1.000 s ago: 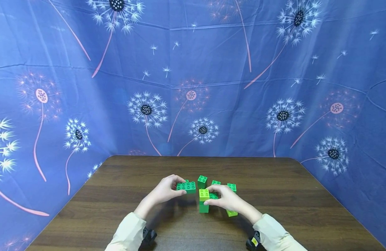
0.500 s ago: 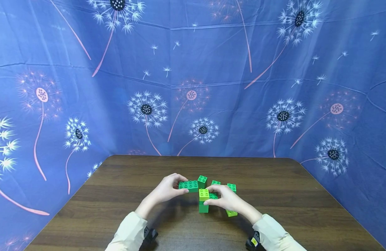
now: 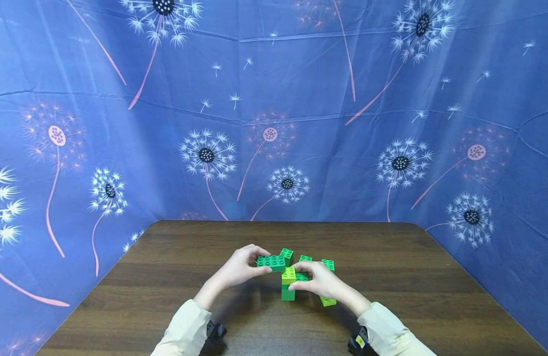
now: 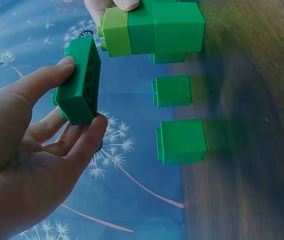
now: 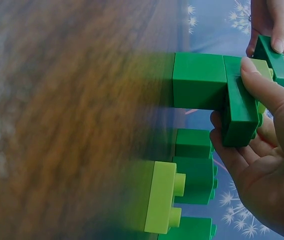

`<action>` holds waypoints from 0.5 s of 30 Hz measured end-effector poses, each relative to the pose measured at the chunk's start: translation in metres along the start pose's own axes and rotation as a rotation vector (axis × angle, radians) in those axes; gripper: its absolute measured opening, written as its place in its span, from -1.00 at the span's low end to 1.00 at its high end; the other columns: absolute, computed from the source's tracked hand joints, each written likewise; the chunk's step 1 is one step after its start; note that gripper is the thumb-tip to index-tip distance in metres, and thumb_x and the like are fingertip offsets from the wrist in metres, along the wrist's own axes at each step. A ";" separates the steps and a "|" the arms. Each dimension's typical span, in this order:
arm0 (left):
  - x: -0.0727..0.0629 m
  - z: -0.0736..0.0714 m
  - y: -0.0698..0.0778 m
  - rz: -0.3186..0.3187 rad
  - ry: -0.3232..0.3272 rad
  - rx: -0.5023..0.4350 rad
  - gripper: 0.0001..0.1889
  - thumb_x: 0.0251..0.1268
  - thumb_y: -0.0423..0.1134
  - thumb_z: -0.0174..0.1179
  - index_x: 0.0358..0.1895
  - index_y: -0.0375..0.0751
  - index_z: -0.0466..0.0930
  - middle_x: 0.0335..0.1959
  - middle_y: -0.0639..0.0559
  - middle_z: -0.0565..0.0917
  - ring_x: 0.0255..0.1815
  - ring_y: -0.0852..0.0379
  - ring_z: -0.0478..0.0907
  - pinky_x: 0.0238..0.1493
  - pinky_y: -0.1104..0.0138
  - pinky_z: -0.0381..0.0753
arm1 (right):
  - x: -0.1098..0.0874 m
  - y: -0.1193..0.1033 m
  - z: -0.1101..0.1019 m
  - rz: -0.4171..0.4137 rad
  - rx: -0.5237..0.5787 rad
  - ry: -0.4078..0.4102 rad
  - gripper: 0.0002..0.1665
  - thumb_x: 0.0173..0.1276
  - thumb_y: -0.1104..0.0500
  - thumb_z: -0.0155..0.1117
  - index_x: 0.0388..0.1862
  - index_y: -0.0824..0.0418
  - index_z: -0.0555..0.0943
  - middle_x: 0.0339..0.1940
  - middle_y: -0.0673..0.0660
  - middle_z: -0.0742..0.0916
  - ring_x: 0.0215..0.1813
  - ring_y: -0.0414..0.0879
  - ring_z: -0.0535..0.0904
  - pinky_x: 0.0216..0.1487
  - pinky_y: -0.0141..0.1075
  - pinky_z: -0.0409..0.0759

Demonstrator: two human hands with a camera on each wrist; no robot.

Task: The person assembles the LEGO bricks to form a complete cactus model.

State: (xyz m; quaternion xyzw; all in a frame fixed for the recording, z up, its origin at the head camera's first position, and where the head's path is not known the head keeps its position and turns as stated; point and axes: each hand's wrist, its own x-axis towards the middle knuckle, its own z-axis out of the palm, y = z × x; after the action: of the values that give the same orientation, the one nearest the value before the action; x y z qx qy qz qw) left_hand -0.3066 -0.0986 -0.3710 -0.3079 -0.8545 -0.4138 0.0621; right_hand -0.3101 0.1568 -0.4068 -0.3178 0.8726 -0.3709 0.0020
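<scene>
My left hand (image 3: 240, 267) pinches a long green building brick (image 3: 271, 263) between thumb and fingers, studs up, above the table just left of a small stack. That stack has a green brick (image 3: 288, 294) at the bottom, a long green brick (image 5: 240, 102) across the middle jutting to the right, and a lime brick (image 3: 289, 275) on top. My right hand (image 3: 317, 279) grips the jutting part of the middle brick, thumb on the near side. In the right wrist view the held brick (image 5: 275, 61) is close to the lime one; whether they touch I cannot tell.
Behind the stack stands a green brick (image 3: 287, 255), with another green brick (image 3: 305, 258) to its right. Further right are a green brick (image 3: 328, 265) and a lime brick (image 3: 328, 301), partly behind my right forearm. A patterned blue cloth (image 3: 274, 99) surrounds the wooden table (image 3: 176, 277).
My left hand has carried the long green brick to the right and slightly away, up to the stack's upper left. My right hand keeps its grip on the stack.
</scene>
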 end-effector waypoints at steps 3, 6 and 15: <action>0.002 0.001 0.001 0.009 0.000 0.003 -0.66 0.10 -0.20 0.35 -0.08 -0.28 0.59 -0.20 -0.03 0.60 -0.24 0.15 0.57 -0.24 0.40 0.59 | 0.001 0.001 0.000 -0.003 -0.005 0.003 -0.42 0.14 -0.14 0.35 0.06 0.15 0.57 -0.03 0.06 0.69 0.05 0.02 0.58 -0.06 -0.24 0.54; 0.003 0.002 0.003 0.017 -0.005 0.001 -0.65 0.10 -0.20 0.35 -0.07 -0.29 0.60 -0.19 -0.04 0.61 -0.25 0.14 0.57 -0.21 0.28 0.62 | 0.001 0.002 0.000 0.003 -0.005 0.007 -0.41 0.14 -0.14 0.35 0.07 0.16 0.56 -0.02 0.07 0.69 0.06 0.02 0.57 -0.04 -0.21 0.54; 0.005 0.006 0.003 0.012 -0.028 0.000 -0.65 0.11 -0.18 0.34 -0.05 -0.27 0.60 -0.20 -0.03 0.63 -0.27 0.10 0.57 -0.26 0.35 0.58 | 0.001 0.001 0.000 -0.005 0.007 0.012 -0.40 0.13 -0.13 0.37 0.06 0.20 0.57 -0.05 0.06 0.70 0.01 -0.02 0.59 -0.08 -0.29 0.54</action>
State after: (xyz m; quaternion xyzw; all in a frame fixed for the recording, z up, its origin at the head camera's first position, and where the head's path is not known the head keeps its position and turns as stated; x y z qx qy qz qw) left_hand -0.3083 -0.0903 -0.3713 -0.3190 -0.8534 -0.4089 0.0528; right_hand -0.3115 0.1567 -0.4075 -0.3175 0.8706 -0.3758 -0.0032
